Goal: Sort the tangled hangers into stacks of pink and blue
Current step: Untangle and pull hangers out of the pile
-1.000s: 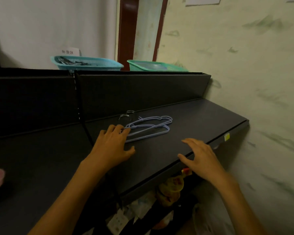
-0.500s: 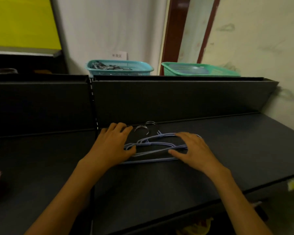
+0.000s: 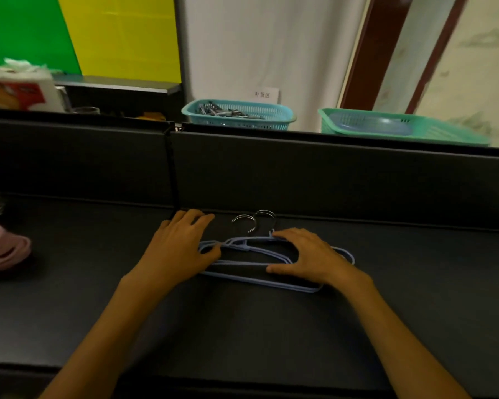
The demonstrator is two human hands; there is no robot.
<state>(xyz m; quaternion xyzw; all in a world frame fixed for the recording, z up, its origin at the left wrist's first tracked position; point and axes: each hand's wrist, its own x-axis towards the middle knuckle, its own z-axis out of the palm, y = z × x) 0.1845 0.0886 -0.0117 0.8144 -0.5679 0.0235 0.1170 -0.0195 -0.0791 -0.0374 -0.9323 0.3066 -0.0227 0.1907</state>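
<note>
- My right hand [image 3: 308,256] lies on the right half of the blue hangers [image 3: 260,264], fingers spread and bent over the upper bars near the necks, thumb laid against a lower bar; it presses on them, and I cannot tell whether it truly pinches one.
- My left hand [image 3: 179,249] rests flat on the left ends of the same hangers, fingers straight and relaxed, pointing toward the back wall, thumb touching the leftmost blue loop.
- Between my two hands the hangers lie flat in a loose stack on the dark shelf [image 3: 242,326], bars slightly fanned.
- Just beyond my fingertips two metal hooks [image 3: 255,221] stick out toward the black back panel [image 3: 300,174], apart from it.
- Well off to the left of my left hand, at the frame's edge, sits a pile of pink hangers [image 3: 5,250] on the same shelf.
- Past the panel, above my hands, stands a teal basket [image 3: 238,115] holding grey clips, and to its right a green basket [image 3: 401,126].
- Far up left is a red-and-white package [image 3: 18,92].
</note>
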